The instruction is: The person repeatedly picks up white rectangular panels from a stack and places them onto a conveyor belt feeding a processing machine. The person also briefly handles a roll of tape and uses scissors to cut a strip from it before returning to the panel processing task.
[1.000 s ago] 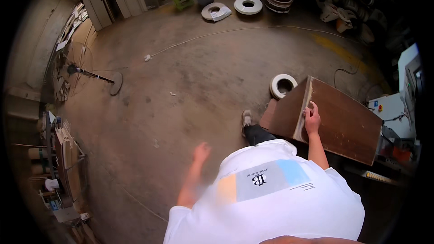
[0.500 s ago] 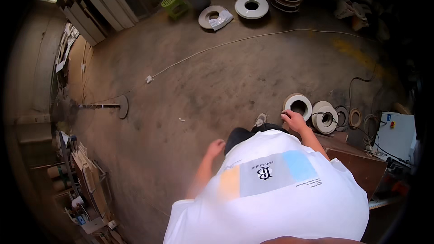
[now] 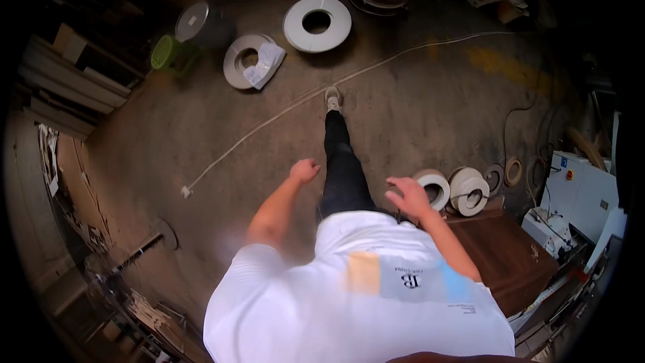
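Note:
I am on my feet on the concrete floor, one leg stretched forward. My left hand (image 3: 306, 171) hangs beside that leg over bare floor, its fingers curled in with nothing visible in them. To the right, my right hand (image 3: 408, 196) is held out with fingers apart and holds nothing. Nearest to it is a white-edged roll of banding (image 3: 435, 190) on the floor; the hand partly overlaps it in view, and whether they touch I cannot tell. Beside that roll lie more cream rolls (image 3: 469, 191).
A white cable (image 3: 262, 126) crosses the floor under my front foot. Ahead lie a large white roll (image 3: 295, 25), a roll with a plastic bag (image 3: 268, 66) on it and a green stool (image 3: 166, 54). At right stand a brown box (image 3: 500, 255) and a white machine cabinet (image 3: 583, 185).
I have stepped forward, so the rolls ahead are nearer. My left hand has swung forward. My right hand has spread its fingers, and the rolls near it sit lower in view.

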`<state>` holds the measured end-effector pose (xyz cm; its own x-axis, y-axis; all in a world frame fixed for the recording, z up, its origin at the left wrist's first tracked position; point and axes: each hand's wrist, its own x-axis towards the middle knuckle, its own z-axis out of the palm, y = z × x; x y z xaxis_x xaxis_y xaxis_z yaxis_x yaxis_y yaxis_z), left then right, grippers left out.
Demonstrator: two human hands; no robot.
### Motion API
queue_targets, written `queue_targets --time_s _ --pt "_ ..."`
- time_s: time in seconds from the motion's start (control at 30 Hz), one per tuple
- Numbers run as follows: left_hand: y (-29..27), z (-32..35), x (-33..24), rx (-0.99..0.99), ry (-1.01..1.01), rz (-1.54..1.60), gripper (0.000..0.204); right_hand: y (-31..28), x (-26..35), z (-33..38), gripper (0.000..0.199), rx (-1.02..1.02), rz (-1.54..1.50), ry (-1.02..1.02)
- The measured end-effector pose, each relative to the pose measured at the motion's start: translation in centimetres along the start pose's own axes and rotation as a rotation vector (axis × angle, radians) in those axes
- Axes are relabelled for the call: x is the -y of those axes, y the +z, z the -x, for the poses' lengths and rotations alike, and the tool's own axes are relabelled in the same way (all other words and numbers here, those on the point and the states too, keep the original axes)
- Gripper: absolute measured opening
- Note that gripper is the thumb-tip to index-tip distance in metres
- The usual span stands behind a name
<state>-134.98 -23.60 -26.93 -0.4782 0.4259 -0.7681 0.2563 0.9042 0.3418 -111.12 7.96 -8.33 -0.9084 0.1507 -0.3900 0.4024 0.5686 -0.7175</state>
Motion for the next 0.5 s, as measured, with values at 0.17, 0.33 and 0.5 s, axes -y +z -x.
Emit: queue_targets --time_s 0.17,0.33,0.5 --pt "-10.5 -25.9 -4.6 0.198 0.046 -0.301 0.035 2.7 2.5 -18.6 0.053 0.184 -0.113 -0.148" --pt "-20.7 -49.4 -8.1 0.006 0.099 -0.312 0.034 2.3 2.6 -32.1 0.053 0.335 -0.241 -0.176" --pt "-23.8 -63.6 -9.1 -0.197 0.147 -0.559 0.103 3.0 -0.3 -37.1 0.053 0.236 -0.426 -0.048"
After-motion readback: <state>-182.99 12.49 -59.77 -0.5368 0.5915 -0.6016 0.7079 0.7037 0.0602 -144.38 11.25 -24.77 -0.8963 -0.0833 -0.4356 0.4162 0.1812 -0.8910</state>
